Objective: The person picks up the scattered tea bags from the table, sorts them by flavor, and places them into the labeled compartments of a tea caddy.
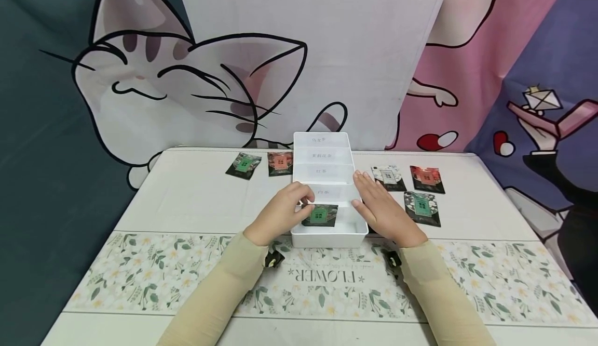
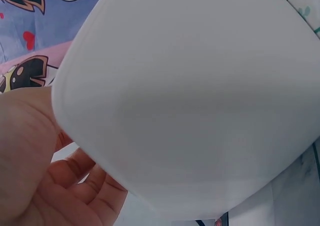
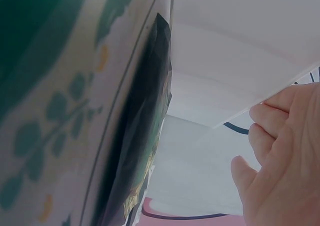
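Observation:
A white divided box [image 1: 329, 240] with written labels on its sloping partitions stands in front of me. A dark tea packet with a green label [image 1: 322, 216] lies in its front compartment. My left hand [image 1: 282, 212] reaches over the left rim, its thumb at the packet's left edge and a gap between thumb and curled fingers. My right hand [image 1: 385, 213] rests with straight fingers along the box's right rim. In the left wrist view the box wall [image 2: 185, 105] hides the packet and the left fingertips.
On the left of the box lie a green-label packet [image 1: 244, 165] and a red-label packet [image 1: 280, 164]. To the right are a white-label packet [image 1: 389, 175], a red-label packet [image 1: 427, 178] and another green-label packet [image 1: 422, 207]. A flowered runner [image 1: 163, 273] crosses the table.

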Available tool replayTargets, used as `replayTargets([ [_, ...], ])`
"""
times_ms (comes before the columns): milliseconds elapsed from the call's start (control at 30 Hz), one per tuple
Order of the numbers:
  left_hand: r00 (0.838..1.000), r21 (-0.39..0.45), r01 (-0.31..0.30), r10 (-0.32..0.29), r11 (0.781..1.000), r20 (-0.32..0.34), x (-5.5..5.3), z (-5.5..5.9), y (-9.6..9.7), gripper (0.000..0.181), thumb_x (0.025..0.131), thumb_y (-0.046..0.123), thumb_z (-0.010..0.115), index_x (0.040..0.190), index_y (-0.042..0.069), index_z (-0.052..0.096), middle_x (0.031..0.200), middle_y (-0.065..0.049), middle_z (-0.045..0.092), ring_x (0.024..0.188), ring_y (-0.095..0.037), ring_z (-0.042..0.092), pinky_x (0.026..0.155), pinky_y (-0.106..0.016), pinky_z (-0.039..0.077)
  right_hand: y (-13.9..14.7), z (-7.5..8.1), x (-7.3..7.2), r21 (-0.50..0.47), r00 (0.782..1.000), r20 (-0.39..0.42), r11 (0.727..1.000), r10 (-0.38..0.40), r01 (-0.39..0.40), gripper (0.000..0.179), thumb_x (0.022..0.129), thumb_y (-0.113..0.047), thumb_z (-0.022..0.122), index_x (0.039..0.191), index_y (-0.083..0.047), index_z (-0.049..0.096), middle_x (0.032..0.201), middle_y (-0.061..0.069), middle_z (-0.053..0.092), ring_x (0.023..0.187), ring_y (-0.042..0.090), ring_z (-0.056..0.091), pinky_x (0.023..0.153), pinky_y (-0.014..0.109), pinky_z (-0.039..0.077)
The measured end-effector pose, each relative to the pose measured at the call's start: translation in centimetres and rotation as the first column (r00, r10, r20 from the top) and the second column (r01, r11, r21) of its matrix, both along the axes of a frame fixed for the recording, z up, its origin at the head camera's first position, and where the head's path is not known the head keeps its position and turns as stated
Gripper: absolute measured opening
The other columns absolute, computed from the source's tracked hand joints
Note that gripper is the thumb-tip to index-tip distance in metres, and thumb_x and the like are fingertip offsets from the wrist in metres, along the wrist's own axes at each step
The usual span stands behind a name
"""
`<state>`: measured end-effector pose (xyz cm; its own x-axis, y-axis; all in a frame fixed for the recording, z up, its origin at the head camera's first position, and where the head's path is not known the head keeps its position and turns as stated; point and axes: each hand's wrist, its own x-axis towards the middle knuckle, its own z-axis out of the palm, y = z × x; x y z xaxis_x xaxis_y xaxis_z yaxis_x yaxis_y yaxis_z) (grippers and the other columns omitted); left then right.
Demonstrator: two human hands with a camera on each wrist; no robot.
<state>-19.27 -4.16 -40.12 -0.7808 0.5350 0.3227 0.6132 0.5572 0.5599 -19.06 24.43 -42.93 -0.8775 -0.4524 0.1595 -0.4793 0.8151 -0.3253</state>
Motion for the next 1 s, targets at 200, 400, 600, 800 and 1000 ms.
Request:
replayTargets([
  [200, 1.0, 0.033, -0.002, 0.002, 0.999, 0.011, 0.1, -0.1, -0.3, 0.008, 0.095, 0.009, 0.07, 0.102, 0.01, 0.066, 0.104, -0.002, 0.063, 0.095, -0.015, 0.063, 0.087, -0.03, 0.056, 0.0, -0.1, 0.0, -0.001, 1.0, 0.011, 1.0, -0.004, 0.004, 0.067, 0.111, -0.041, 0.035, 0.163, -0.005, 0.012, 0.169, 0.012, 0.012, 0.156, 0.03, 0.006, 0.124, 0.057, 0.013],
  [400, 0.999, 0.063, -0.001, 0.003, 0.998, -0.037, 0.0, -0.1, -0.8, 0.004, 0.097, 0.008, 0.067, 0.101, 0.01, 0.067, 0.104, -0.002, 0.063, 0.097, -0.016, 0.063, 0.089, -0.031, 0.055, -0.1, 0.1, 0.1, -0.004, 1.0, 0.013, 1.0, -0.003, 0.003, 0.067, 0.111, -0.04, 0.036, 0.162, -0.005, 0.013, 0.169, 0.011, 0.012, 0.156, 0.031, 0.007, 0.125, 0.055, 0.012],
  [600, 0.997, 0.092, -0.003, 0.01, 0.996, -0.082, -0.5, -0.1, -1.5, 0.008, 0.096, 0.005, 0.066, 0.104, 0.005, 0.067, 0.103, -0.006, 0.064, 0.096, -0.019, 0.064, 0.087, -0.033, 0.056, -0.1, 0.1, 0.2, 0.009, 1.0, -0.005, 1.0, -0.007, 0.007, 0.066, 0.111, -0.04, 0.035, 0.162, -0.005, 0.014, 0.169, 0.011, 0.014, 0.156, 0.031, 0.009, 0.124, 0.057, 0.013],
  [800, 0.993, 0.062, -0.07, 0.075, 0.996, -0.093, -1.2, -0.1, -2.6, 0.012, 0.097, 0.008, 0.065, 0.109, 0.006, 0.067, 0.106, -0.008, 0.064, 0.097, -0.022, 0.064, 0.086, -0.038, 0.055, -0.1, 0.2, 0.3, 0.019, 1.0, -0.023, 1.0, -0.006, 0.007, 0.066, 0.111, -0.04, 0.035, 0.162, -0.004, 0.015, 0.169, 0.012, 0.016, 0.156, 0.031, 0.01, 0.126, 0.053, 0.008],
  [1000, 0.982, 0.003, -0.158, 0.158, 0.987, -0.105, -2.0, -0.2, -4.1, 0.013, 0.097, 0.011, 0.065, 0.11, 0.007, 0.068, 0.107, -0.008, 0.066, 0.099, -0.023, 0.064, 0.09, -0.039, 0.055, -0.1, 0.3, 0.1, 0.039, 1.0, -0.021, 0.999, -0.008, 0.009, 0.066, 0.111, -0.04, 0.036, 0.162, -0.005, 0.015, 0.169, 0.011, 0.015, 0.156, 0.028, 0.008, 0.125, 0.055, 0.011],
])
